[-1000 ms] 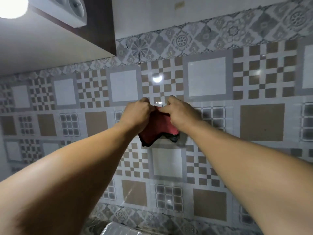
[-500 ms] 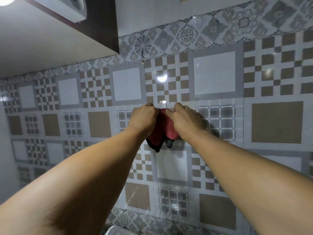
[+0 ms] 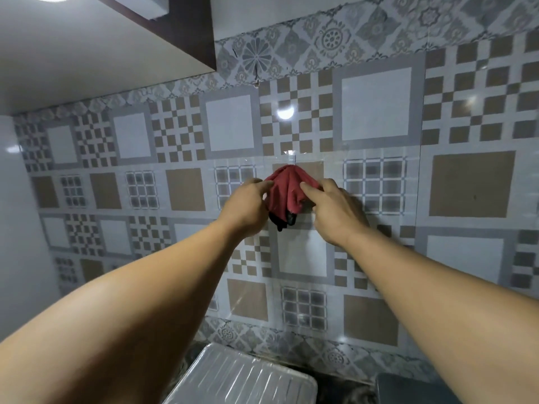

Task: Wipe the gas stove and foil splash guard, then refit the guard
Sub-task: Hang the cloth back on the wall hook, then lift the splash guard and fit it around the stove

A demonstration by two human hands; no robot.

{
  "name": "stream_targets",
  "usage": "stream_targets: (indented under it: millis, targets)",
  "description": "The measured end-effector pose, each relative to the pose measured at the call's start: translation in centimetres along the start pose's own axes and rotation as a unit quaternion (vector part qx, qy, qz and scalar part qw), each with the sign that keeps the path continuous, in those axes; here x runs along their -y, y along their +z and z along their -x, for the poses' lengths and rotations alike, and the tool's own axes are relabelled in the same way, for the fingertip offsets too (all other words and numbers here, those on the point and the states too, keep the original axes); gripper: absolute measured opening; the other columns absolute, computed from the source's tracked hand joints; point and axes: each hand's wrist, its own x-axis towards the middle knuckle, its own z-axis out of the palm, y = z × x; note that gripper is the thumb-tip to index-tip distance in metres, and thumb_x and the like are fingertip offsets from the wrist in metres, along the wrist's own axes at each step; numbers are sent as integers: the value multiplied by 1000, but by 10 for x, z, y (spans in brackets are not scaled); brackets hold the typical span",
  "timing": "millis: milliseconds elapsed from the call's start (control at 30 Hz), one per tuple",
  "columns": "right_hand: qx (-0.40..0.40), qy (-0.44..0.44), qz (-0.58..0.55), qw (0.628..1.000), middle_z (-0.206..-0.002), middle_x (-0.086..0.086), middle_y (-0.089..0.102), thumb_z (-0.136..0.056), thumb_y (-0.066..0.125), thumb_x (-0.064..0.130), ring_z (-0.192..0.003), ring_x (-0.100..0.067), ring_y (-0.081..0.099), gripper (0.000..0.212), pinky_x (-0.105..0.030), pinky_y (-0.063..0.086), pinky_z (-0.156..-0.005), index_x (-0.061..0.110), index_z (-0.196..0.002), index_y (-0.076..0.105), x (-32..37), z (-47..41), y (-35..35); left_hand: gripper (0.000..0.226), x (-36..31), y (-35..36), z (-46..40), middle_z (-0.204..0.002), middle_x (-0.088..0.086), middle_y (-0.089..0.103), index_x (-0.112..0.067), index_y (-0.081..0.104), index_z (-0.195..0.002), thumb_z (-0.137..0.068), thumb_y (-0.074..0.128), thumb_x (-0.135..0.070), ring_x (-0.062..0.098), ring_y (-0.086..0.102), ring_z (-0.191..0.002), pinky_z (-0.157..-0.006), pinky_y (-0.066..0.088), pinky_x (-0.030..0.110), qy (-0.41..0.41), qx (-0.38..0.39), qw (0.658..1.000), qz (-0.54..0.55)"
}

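head view | worn at head height; faces forward at tiled wall (image 3: 376,106); close, arm's reach; single view

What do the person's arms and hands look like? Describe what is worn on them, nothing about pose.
Both forearms are bare right to the bottom edge of the picture: no sleeves show. The left hand and right hand wear no gloves. No watch, bracelet or ring shows on the wrists or fingers in view. The upper arms lie outside the frame.
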Motion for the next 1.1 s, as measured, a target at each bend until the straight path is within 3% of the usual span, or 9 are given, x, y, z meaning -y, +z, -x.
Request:
stream_targets:
  millis: [133,300,633,900,1000,1100]
  targets:
    - [3,41,-11,999,-138,-5,44,-93,51,12,-117,-32,48,63,-43,46,-96,38,-146,28,10,29,-7,51,7,-10,34,-153,6,40,-19,45,-146,-96,48,-6,27,43,-136,-108,38,36,-9,23,1000,-16]
    - [79,40,38,995,-141,-7,40,-96,47,14,-126,-34,43,47,-50,40,-103,31,-141,45,50,91,-4,45,22,-32,113,-146,12,49,-14,53,-139,-95,55,-16,31,50,-131,-107,42,38,-46,101,993,-42]
    - [284,-2,27,959,-139,-10,56,-96,58,30,-126,-32,51,41,-39,42,-104,20,-135,56,180,234,59,45,118,-79,320,-134,13,62,-6,59,-131,-90,62,-26,32,55,-125,-102,46,40,-206,246,945,-65]
    - [402,-69,-2,913,-137,-10,58,-93,60,34,-127,-32,51,43,-40,43,-104,24,-135,56,238,264,172,36,189,-36,428,-122,14,66,-8,62,-118,-88,62,-28,33,61,-113,-89,50,36,-357,298,882,-83]
    - [442,-91,-17,892,-136,-5,59,-91,62,36,-124,-29,55,44,-41,45,-101,27,-133,57,245,260,219,52,202,-9,451,-133,12,57,-14,51,-131,-86,64,-37,33,54,-121,-99,48,44,-427,307,847,-82]
    - [465,-117,-6,878,-133,-4,61,-90,62,32,-119,-27,59,40,-38,48,-98,29,-130,59,256,264,250,95,201,-5,476,-148,12,41,-15,30,-147,-75,74,-57,37,39,-134,-108,39,54,-463,357,801,-128]
